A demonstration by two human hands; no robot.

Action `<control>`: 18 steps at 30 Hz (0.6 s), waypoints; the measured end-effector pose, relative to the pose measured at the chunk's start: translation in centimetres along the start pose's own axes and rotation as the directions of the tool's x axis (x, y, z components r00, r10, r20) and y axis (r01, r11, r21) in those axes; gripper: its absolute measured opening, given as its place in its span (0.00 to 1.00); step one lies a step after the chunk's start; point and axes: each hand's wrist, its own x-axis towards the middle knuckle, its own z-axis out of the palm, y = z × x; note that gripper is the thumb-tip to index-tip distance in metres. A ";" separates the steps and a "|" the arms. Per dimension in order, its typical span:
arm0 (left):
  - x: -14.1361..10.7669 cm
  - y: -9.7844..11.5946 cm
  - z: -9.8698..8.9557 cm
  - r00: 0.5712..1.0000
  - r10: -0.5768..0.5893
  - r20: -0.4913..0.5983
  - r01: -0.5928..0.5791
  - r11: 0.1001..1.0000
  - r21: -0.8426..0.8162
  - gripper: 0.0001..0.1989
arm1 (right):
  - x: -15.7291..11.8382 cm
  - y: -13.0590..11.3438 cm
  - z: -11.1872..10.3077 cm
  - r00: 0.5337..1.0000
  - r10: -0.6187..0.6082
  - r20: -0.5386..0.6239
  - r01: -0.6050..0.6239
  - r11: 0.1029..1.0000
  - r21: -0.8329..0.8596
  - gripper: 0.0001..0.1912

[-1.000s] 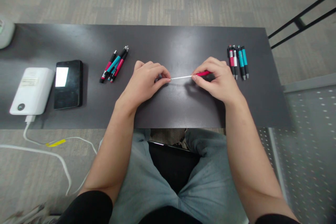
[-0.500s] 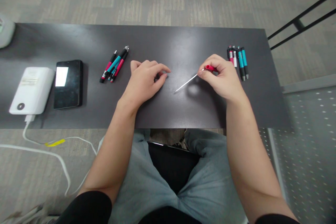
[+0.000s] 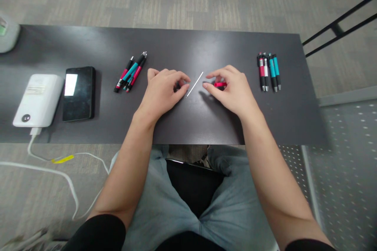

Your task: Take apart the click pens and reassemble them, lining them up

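Loosely curled, left fingers (image 3: 183, 77) hold black piece (image 3: 176, 86), right fingers (image 3: 217, 73) red barrel (image 3: 220, 84) (refill (image 3: 194, 84) between, 4 pens (image 3: 266, 71) rightward).

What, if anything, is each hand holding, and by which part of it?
Right hand: red tubular pen barrel, apparently by its palmward end; left hand: small dark piece, held part hidden.

White refill (image 3: 194, 84) released onto the table (image 3: 194, 125), right fingers (image 3: 214, 90) now parted, shifted closer to left hand (image 3: 161, 89)

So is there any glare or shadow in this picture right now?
Head view: pale glare on the dark table, a bright patch on the black device, perhaps reflection; head view again: a soft shadow beside the right hand.
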 end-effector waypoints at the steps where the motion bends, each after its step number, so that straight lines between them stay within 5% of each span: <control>1: 0.0 0.0 0.0 1.000 -0.002 0.000 0.002 1.000 0.000 0.07 | -0.2 -0.6 0.1 0.999 -0.029 0.028 0.029 0.999 -0.016 0.13; 8: 0.1 0.4 -0.3 0.999 -0.043 0.004 0.043 0.999 0.001 0.09 | -0.6 -2.6 1.2 0.986 -0.096 0.135 0.115 0.984 -0.136 0.17; 18: 0.2 0.4 0.5 0.999 0.010 -0.040 -0.010 1.000 0.020 0.05 | -0.6 -2.1 1.0 0.964 -0.184 0.192 0.208 0.972 -0.113 0.19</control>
